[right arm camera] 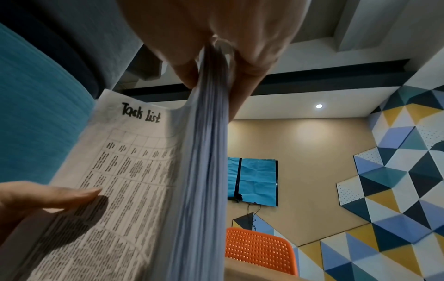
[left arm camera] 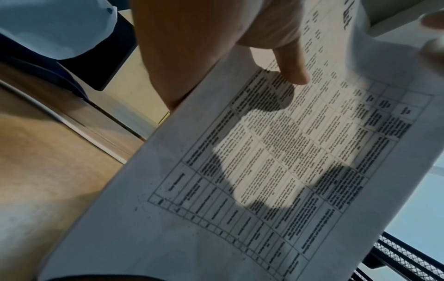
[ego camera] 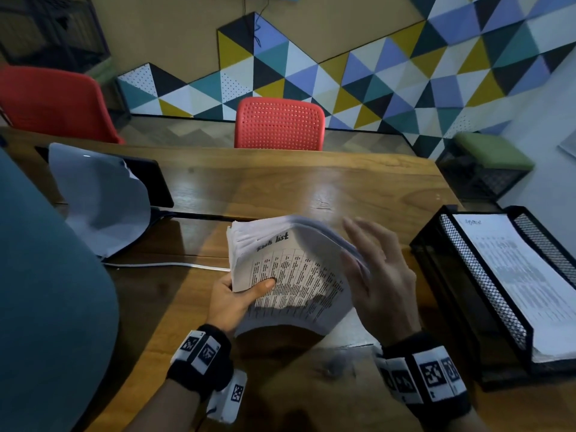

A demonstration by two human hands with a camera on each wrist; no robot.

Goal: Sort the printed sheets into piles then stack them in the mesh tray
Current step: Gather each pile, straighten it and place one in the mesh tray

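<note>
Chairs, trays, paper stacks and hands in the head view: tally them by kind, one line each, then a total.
Red chairs: 2, one behind the table, one at far left.
Mesh trays: 1, at right, sheets already in it.
Handheld paper stacks: 1, the Task list stack.
Hands: 2, left hand, right hand.
Total: 6

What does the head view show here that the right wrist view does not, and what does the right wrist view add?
Only the head view shows the mesh tray at the right with printed sheets already in it, the wooden table, and the right hand from above.

Only the right wrist view shows the right hand's fingers pinching a lifted bundle of sheets edge-on, and the blue panel on the wall.

Both show the "Task list" sheet, the left hand with its thumb on it, and a red chair.
</note>
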